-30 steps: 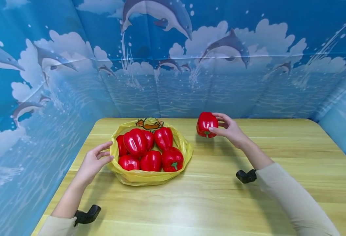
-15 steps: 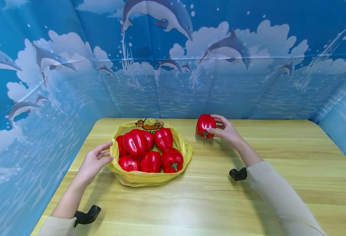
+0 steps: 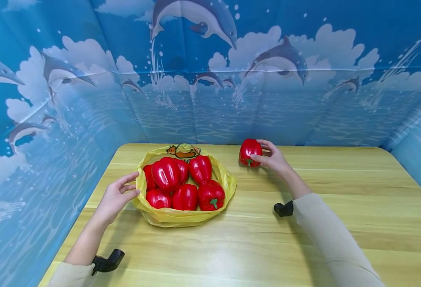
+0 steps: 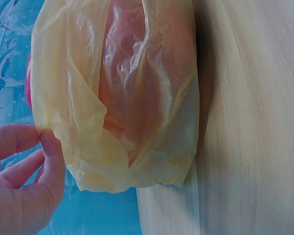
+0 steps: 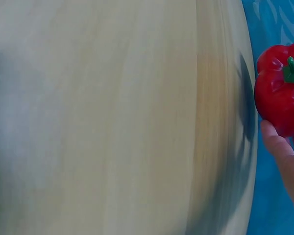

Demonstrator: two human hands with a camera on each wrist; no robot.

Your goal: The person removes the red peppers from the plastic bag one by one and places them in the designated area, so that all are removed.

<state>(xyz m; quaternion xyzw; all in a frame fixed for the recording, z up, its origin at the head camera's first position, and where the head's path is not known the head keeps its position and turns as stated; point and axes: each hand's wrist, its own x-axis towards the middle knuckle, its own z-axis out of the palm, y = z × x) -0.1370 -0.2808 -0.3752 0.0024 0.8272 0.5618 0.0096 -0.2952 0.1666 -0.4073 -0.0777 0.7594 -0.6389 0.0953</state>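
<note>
In the head view a yellow plastic bag (image 3: 179, 218), its mouth spread wide, holds several glossy red bell peppers (image 3: 185, 197). My left hand (image 3: 116, 197) pinches the left rim of the bag between thumb and fingertips; the left wrist view shows this hold on the thin plastic (image 4: 122, 98). To the right of the bag, my right hand (image 3: 273, 157) grips one red bell pepper (image 3: 249, 151) from its right side. That pepper's green stem (image 5: 293, 72) faces the right wrist camera. Some of its fingers are hidden behind the pepper.
A light wood table (image 3: 232, 243) with rounded far corners carries the bag. Blue dolphin-print curtains (image 3: 210, 107) stand behind it and on both sides. Each wrist wears a black camera, such as the left wrist camera (image 3: 108, 261).
My right hand has lowered slightly with the bell pepper, and the right forearm has swung left. The left hand keeps its place on the bag rim.
</note>
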